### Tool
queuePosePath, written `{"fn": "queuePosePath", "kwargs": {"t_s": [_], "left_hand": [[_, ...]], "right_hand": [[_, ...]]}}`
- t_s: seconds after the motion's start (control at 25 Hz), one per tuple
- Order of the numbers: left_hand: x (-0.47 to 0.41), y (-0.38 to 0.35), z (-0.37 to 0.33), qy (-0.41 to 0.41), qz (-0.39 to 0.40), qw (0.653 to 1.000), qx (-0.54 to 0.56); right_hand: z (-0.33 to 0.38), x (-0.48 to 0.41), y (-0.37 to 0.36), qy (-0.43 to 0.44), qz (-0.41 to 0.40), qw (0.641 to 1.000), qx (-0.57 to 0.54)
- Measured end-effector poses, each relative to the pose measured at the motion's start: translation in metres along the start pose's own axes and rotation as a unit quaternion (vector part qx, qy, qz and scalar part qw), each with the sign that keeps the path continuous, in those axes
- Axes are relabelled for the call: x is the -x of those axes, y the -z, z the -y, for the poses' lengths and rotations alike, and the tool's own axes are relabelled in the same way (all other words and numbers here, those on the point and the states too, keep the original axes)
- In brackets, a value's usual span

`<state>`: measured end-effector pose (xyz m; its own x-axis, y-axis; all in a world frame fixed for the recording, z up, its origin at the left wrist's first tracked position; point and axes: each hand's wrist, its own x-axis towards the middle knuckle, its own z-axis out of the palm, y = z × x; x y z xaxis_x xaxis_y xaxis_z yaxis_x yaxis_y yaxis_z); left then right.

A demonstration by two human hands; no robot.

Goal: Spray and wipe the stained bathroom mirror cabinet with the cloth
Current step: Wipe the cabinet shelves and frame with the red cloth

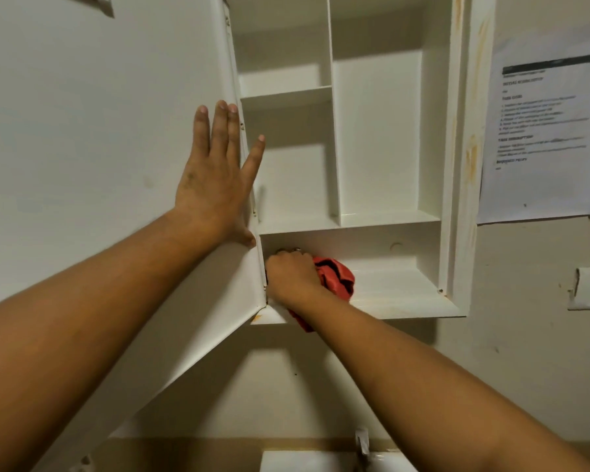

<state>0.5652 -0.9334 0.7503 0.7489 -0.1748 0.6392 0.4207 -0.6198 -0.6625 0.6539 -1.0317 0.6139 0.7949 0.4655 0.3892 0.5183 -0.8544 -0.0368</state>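
R hand (292, 277) grips cloth (338, 275), cabinet (375, 131) btm shelf (395, 291); L hand (212, 178) on door (82, 131).

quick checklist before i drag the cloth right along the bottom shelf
1. Door held open: left hand lies flat on the door. Ok.
2. Grip: right hand grips the red cloth. Ok.
3. Start point: cloth sits at the left end of the bottom shelf. Ok.
4. Path: nothing stands on the shelf to the right. Ok.
5. Stains: orange streaks on the right frame. Not ok.
6. Spray bottle: not in view. Cannot tell.
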Motion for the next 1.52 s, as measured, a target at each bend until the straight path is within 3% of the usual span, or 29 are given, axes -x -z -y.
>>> {"fn": "queuePosePath", "kwargs": {"t_s": [0.24,0.44,0.72,0.8,0.92,1.0,1.08,1.2,1.4,1.52], "left_hand": [[0.002,0.003,0.002,0.006,-0.002,1.000,-0.016],[0.004,0.006,0.001,0.012,0.007,1.000,-0.013],[0.003,0.007,0.004,0.000,0.010,1.000,0.000],[0.004,0.006,0.003,-0.004,0.008,1.000,-0.002],[0.003,0.005,0.002,-0.004,0.007,1.000,-0.011],[0.004,0.006,0.003,-0.004,0.002,1.000,-0.008],[0.008,0.007,0.005,-0.002,0.000,1.000,-0.007],[0.009,0.005,0.008,-0.006,-0.008,1.000,-0.004],[0.008,0.002,0.006,-0.010,-0.011,1.000,-0.007],[0.008,0.005,0.004,-0.009,-0.008,1.000,-0.004]], "right_hand": [[-0.009,0.005,0.010,0.057,0.065,0.996,-0.020],[-0.030,0.046,0.017,0.104,0.057,0.992,-0.051],[-0.145,0.101,0.045,-0.109,0.028,0.990,0.090],[-0.133,0.104,0.032,-0.127,-0.028,0.985,0.113],[-0.086,0.108,0.013,-0.127,-0.146,0.981,0.023],[-0.035,0.108,-0.006,-0.073,-0.154,0.985,-0.018],[0.019,0.112,-0.027,0.005,-0.129,0.992,0.012],[0.008,0.120,-0.022,0.035,-0.148,0.986,0.075],[-0.117,0.162,0.022,-0.208,-0.121,0.955,0.171],[-0.082,0.141,0.008,-0.212,-0.147,0.953,0.158]]}}
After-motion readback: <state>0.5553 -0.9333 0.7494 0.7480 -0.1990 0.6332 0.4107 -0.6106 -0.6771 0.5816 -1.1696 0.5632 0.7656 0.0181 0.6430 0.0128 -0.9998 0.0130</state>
